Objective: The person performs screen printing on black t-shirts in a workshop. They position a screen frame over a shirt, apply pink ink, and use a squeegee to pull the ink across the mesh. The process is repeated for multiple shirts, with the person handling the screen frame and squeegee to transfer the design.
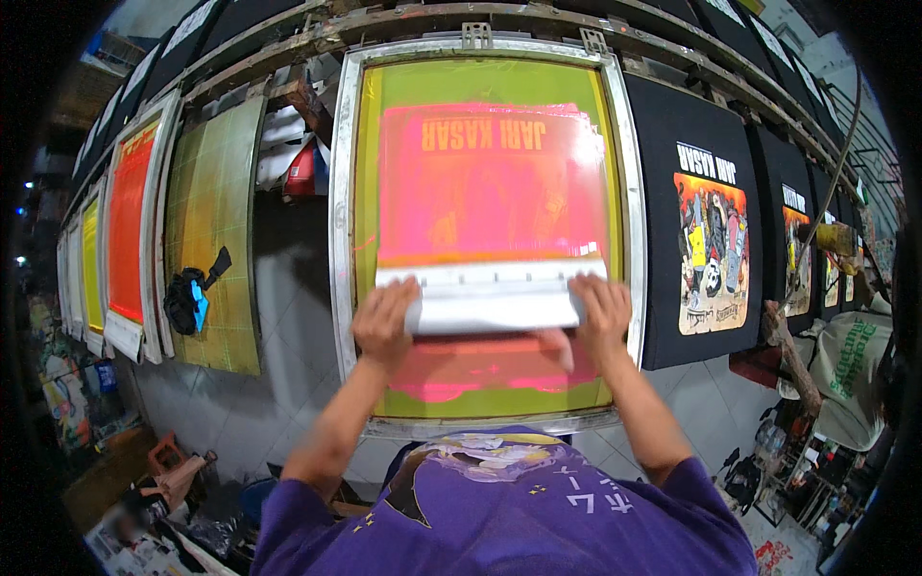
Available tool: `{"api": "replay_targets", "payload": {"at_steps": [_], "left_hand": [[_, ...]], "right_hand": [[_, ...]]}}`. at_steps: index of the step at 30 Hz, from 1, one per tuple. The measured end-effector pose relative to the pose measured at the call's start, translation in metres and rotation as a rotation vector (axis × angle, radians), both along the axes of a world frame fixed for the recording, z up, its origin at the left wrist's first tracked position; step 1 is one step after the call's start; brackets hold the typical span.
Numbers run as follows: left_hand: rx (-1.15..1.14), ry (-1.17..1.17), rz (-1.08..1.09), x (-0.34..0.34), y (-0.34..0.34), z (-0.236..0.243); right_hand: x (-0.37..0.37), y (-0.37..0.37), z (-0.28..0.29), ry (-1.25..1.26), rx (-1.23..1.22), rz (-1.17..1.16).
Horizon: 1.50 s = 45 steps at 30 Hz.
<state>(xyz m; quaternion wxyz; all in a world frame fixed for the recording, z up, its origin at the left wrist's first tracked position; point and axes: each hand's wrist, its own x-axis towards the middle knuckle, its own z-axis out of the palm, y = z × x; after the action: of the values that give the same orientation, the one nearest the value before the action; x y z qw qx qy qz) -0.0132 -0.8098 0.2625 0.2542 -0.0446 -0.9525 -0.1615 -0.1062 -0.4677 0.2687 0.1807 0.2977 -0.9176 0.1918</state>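
Note:
A wide squeegee with a white-grey body point(495, 296) lies across a printing screen, gripped at both ends. My left hand point(386, 324) is wrapped round its left end, my right hand point(603, 312) round its right end. The screen has a pale metal frame point(343, 221) and a yellow-green mesh border point(461, 79). Pink ink point(480, 197) covers the mesh beyond the squeegee, with mirrored lettering showing through at the far end. Nearer to me, a thinner reddish-pink film of ink point(461, 370) coats the mesh. The squeegee's lower edge is hidden.
To the right, black shirts with a colourful print point(713, 254) lie on boards in a row. On the left stand a bare greenish board point(216, 240) bearing a black cloth point(182, 302), and a red-orange screen point(132, 226). A metal rail point(403, 27) runs behind; a cable hangs at right.

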Motion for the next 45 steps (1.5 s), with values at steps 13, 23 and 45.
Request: {"api": "replay_targets", "payload": {"at_steps": [13,23,45], "left_hand": [[-0.211,-0.537,-0.121,-0.266,-0.086,0.127],[0.044,-0.277,-0.262,0.051,-0.016,0.098],[0.786,-0.609,0.729,0.205,-0.041,0.023]], "right_hand": [[-0.247,-0.066,0.124,-0.395,0.371,0.054],[0.057,0.024,0.098,-0.204,0.298,0.203],[0.174,0.088,0.059,-0.64,-0.229,-0.604]]}}
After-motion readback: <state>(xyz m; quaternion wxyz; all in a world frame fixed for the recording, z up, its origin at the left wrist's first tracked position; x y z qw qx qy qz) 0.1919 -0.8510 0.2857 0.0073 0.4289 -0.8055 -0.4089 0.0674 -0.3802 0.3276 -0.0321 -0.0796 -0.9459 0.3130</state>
